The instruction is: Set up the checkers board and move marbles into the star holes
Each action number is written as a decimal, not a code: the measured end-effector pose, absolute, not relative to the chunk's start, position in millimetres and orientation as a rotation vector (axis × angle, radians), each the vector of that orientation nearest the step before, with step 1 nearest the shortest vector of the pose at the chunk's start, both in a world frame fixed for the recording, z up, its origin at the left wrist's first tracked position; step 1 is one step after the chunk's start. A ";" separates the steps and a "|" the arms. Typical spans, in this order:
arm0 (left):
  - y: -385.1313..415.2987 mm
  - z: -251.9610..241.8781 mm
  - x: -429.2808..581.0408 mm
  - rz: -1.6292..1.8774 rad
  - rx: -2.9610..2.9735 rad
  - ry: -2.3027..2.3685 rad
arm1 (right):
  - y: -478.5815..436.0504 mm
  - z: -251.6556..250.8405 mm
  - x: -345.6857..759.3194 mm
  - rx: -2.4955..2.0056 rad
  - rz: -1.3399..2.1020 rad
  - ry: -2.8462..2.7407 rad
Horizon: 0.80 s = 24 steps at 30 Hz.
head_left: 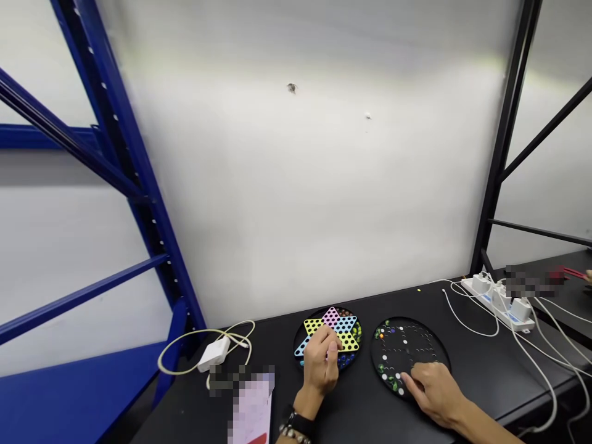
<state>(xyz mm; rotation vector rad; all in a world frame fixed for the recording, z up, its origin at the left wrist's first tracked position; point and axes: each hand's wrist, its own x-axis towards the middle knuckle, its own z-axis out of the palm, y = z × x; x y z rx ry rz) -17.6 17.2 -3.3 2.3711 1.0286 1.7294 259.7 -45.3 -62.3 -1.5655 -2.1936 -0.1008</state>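
Note:
My left hand (pixel 322 361) rests on a round board with a pastel star pattern (pixel 332 327), fingers curled in a pinch over the star's lower part; what it holds is too small to make out. My right hand (pixel 432 385) lies on the near edge of a second round black board (pixel 407 345) dotted with white and coloured marbles, its fingertips pressed down among the marbles at the lower left. Both boards sit side by side on a black table (pixel 361 407). A dark bracelet and watch are on my left wrist.
A white charger with a coiled cable (pixel 215 353) lies left of the boards, with a blurred pale paper (pixel 252 410) near it. A white power strip (pixel 497 299) with plugs and trailing cables sits at the right. Blue shelving (pixel 115 185) stands left, a black frame (pixel 504 142) right.

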 end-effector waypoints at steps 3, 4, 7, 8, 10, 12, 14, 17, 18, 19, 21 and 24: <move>17.8 -3.4 -17.2 1.721 2.372 1.026 | -42.8 -56.8 259.5 -1.577 -0.013 -2.113; 17.9 -3.3 -17.0 1.722 2.369 1.028 | -41.7 -55.2 259.5 -1.579 0.027 -2.095; 17.7 -2.7 -16.6 1.724 2.362 1.040 | -37.4 -52.2 260.7 -1.570 0.158 -2.066; 17.5 -2.6 -16.5 1.728 2.361 1.046 | -35.1 -51.2 261.7 -1.563 0.219 -2.045; 17.0 -2.8 -16.7 1.729 2.365 1.052 | -28.2 -47.4 264.2 -1.547 0.373 -1.918; 17.3 -3.7 -17.3 1.730 2.364 1.046 | -17.7 -39.0 266.4 -1.505 0.567 -1.664; 18.7 -4.2 -18.1 1.744 2.351 1.031 | -3.9 -25.6 265.9 -1.406 0.800 -1.331; 21.5 -1.3 -18.9 1.800 2.291 1.023 | 19.3 -2.2 253.4 -1.139 1.161 -0.907; 21.8 1.3 -18.9 1.827 2.256 1.018 | 27.1 4.1 244.5 -1.043 1.231 -0.835; 21.3 4.7 -18.8 1.873 2.198 1.008 | 34.8 8.8 232.9 -0.963 1.281 -0.784; 16.8 12.7 -18.7 2.024 2.002 0.987 | 50.1 13.1 201.5 -0.857 1.357 -0.728; 1.2 21.8 -21.7 2.261 1.628 1.006 | 73.2 11.2 137.7 -0.810 1.459 -0.746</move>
